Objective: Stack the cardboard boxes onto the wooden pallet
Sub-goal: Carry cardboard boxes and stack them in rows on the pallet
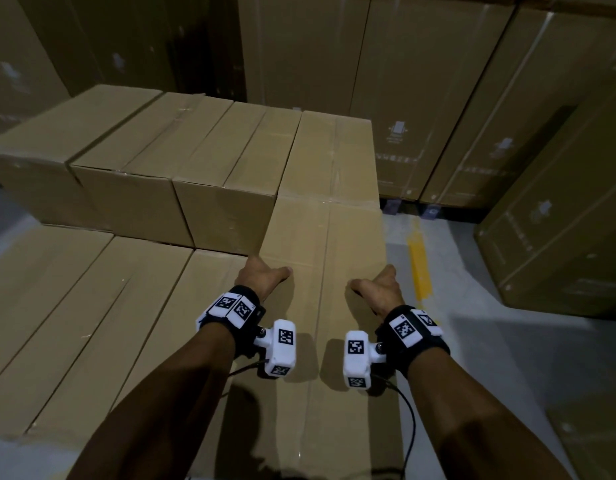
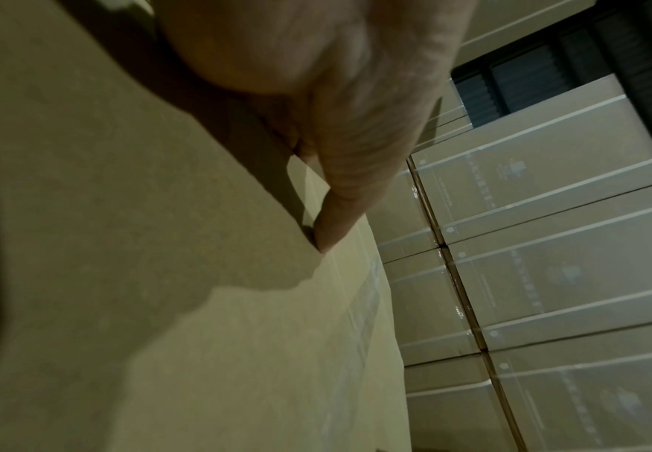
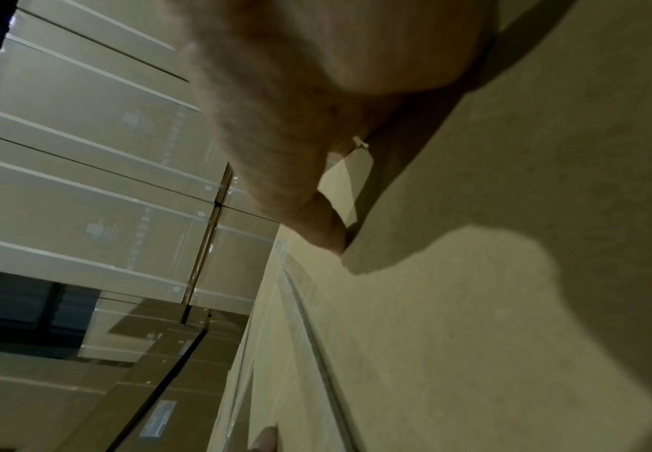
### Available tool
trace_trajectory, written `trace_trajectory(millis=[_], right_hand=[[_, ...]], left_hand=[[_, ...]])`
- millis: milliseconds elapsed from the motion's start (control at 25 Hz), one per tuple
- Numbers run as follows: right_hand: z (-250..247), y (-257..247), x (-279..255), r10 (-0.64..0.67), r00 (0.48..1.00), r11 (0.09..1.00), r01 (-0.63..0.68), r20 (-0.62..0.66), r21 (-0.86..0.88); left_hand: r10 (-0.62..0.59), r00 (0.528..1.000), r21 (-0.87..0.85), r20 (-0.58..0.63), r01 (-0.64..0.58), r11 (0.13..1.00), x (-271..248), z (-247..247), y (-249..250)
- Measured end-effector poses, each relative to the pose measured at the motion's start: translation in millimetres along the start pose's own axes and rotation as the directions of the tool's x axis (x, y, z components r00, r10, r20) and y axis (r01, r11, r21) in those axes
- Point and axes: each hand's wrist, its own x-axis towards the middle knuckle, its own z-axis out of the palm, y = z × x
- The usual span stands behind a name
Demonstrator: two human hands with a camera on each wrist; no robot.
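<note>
Grey concrete floor (image 1: pixel 507 358) is carrying cardboard boxes (image 1: pixel 92 306) at nine o'clock, a yellow stripe (image 1: pixel 420 268) lying at three.

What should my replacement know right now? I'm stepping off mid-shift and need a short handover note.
Left hand: on the long box's left edge, thumb flat on top, fingers hidden over the side.
Right hand: the same on its right edge.
Long box: second layer, stack's right side, far end at the back row.
Done: bottom layer and the back row on top of it.
Left: settle this box, then fill the second layer's front left. Pallet is not in view.
</note>
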Motion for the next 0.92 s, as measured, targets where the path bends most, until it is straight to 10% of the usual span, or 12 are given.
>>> trace_trajectory(millis=[440,720,920], right_hand=[[-19,-6,-15,0.013,0.989,1.0,-0.017,0.148,0.022],[-74,51,-48,-0.078,0.983,0.995,0.067,0.167,0.073],[-115,101,-47,-0.291,0.937,0.903,0.336,0.193,-0.269]], left_hand=[[0.141,0.989,0.184,-0.048,-0.13,0.974,-9,-6,3],[0.454,0.88,0.602,0.143,-0.441,0.665,-62,8,26],[0.541,0.812,0.767,0.217,-0.485,0.42,-135,44,51]])
